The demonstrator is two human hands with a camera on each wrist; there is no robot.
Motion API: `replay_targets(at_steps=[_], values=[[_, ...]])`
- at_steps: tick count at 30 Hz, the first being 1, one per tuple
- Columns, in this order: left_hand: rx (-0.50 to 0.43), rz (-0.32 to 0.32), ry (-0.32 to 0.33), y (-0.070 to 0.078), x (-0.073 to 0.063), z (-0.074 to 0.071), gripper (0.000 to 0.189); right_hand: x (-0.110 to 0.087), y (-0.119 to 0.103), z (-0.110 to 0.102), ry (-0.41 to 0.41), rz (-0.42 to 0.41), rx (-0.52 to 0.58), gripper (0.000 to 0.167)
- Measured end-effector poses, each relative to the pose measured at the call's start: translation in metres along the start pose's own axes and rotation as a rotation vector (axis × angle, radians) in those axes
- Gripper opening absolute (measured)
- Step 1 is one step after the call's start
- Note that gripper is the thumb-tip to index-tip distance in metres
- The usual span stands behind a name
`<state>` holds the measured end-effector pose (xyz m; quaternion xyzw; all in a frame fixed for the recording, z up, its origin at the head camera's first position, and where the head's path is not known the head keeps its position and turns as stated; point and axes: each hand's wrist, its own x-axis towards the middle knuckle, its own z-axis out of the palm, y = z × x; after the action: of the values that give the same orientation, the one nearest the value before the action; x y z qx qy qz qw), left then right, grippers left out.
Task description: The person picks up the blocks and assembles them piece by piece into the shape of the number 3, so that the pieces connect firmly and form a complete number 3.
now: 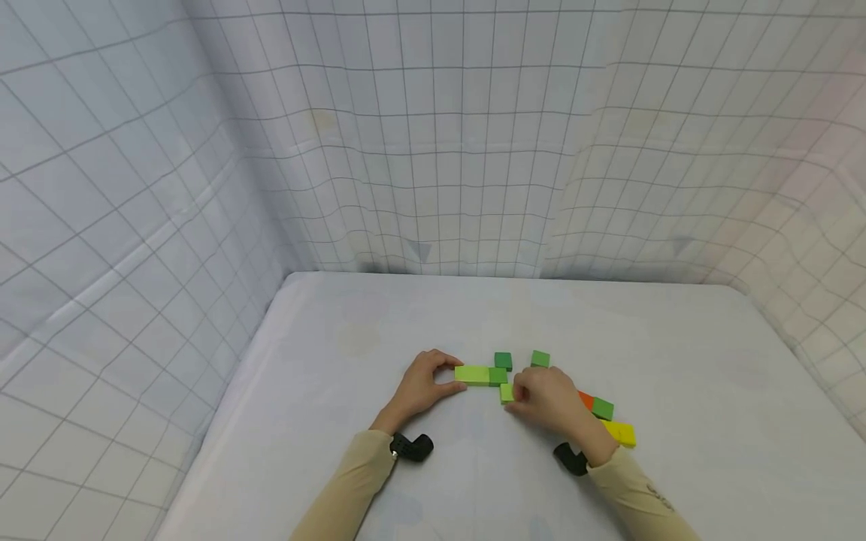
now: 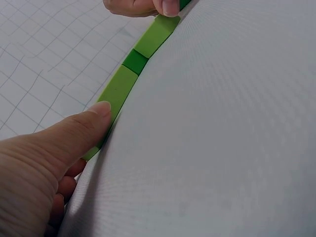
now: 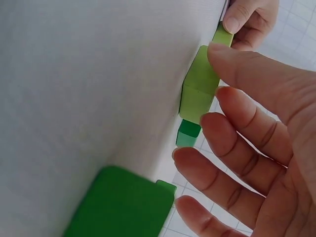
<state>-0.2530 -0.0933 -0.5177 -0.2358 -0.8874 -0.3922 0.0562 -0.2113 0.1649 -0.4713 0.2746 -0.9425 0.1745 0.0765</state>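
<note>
Gripping left end of long lt-green block w/ L hand, thumb on near side & fingers curled round far side. Lies flat on white tabletop, touching green block at its right end. Pinching small lt-green block btwn thumb & index of R hand, w/ other fingers bent. Sits just nr-side of green block's right corner; can't tell if in contact. Can see dk-green block just behind green block, plus mid-green block beyond R hand. Also see, to right, orange block, partly hidden by R hand, beside another green block, w/ yellow block partly covered by R forearm. Wearing black cams at both wrists, plus tan sleeves. Backed by white grid-lined cloth.
</note>
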Motion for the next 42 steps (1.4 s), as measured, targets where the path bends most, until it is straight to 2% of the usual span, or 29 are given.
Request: replay_targets(at_steps=[9, 14, 23, 25, 28, 33, 38, 42], values=[[0.007, -0.004, 0.007, 0.002, 0.0, -0.003, 0.036, 0.002, -0.003, -0.002, 0.018, 0.011, -0.021, 0.035], [0.005, 0.008, 0.008, 0.004, 0.0, -0.003, 0.036, 0.001, 0.001, -0.007, 0.038, 0.015, 0.002, 0.033], [0.011, -0.005, -0.003, 0.005, -0.002, -0.002, 0.037, 0.003, 0.024, -0.025, 0.101, 0.105, 0.031, 0.014], [0.011, -0.006, -0.006, 0.004, -0.002, -0.001, 0.037, 0.005, 0.029, -0.028, 0.104, 0.134, 0.016, 0.017], [0.01, -0.008, -0.01, 0.003, -0.003, -0.001, 0.037, 0.009, 0.033, -0.03, 0.068, 0.183, -0.018, 0.035], [0.01, -0.007, -0.005, 0.002, -0.004, 0.0, 0.037, 0.019, 0.036, -0.031, -0.068, 0.281, -0.052, 0.052], [0.005, -0.012, -0.006, 0.002, -0.004, 0.0, 0.037, 0.023, 0.041, -0.028, -0.147, 0.283, -0.116, 0.044], [0.001, -0.008, -0.002, 0.003, -0.003, 0.0, 0.037, 0.024, 0.042, -0.027, -0.127, 0.247, -0.136, 0.033]])
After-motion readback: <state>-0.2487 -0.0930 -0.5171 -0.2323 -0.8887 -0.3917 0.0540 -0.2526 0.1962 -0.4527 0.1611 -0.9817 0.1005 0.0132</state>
